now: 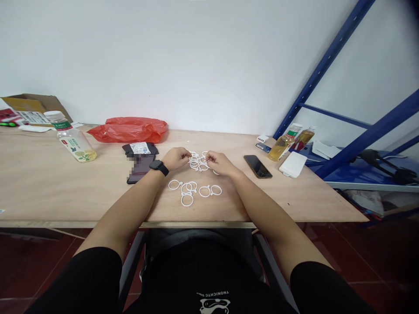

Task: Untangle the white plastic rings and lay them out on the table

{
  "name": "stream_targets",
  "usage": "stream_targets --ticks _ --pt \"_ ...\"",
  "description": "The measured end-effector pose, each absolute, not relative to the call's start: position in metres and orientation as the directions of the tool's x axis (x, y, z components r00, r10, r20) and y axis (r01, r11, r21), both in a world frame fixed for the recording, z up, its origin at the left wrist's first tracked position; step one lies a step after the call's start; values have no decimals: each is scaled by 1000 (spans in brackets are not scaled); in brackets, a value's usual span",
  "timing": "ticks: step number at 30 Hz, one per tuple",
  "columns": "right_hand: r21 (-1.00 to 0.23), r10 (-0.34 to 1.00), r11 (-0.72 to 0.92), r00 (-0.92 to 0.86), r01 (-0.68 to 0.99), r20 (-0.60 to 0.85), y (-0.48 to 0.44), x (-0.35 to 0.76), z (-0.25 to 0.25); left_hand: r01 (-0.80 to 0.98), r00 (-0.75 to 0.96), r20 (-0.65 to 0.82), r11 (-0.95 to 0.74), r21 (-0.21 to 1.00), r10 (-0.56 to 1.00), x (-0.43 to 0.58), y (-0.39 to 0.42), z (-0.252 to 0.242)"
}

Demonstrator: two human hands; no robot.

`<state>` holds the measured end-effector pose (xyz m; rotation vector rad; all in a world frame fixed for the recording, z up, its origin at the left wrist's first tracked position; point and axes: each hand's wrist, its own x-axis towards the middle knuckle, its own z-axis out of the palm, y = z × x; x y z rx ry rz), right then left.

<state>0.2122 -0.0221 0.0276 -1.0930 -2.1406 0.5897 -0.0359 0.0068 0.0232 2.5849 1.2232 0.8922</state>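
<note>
A pile of white plastic rings (194, 165), each with a small knob or eyelet like a curtain ring, lies in the middle of the table. At the pile's left edge my left hand (176, 158), with a black watch on its wrist, is pinched on a white ring. My right hand (221, 164) has its fingers closed on a white ring at the right edge, partly hidden by the fingertips. Nearer to me lies a looser group of rings (187, 200), some overlapping. Another pair of rings (205, 191) lies to its right.
Left of my hands are a dark packet (140, 148), a dark phone-like object (144, 168), a red plastic bag (131, 131) and a bottle (77, 141). To the right lie a phone (258, 166), a white case (293, 165) and a drink bottle (282, 146), beside a blue rack (322, 65).
</note>
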Motion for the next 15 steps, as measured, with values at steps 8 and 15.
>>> stream_targets --ticks 8,15 --pt "-579 843 538 -382 613 380 -18 215 28 700 450 502 -641 316 739 -36 10 21" --pt "-540 844 523 -314 659 434 -12 218 24 694 457 550 -667 271 699 -37 14 21"
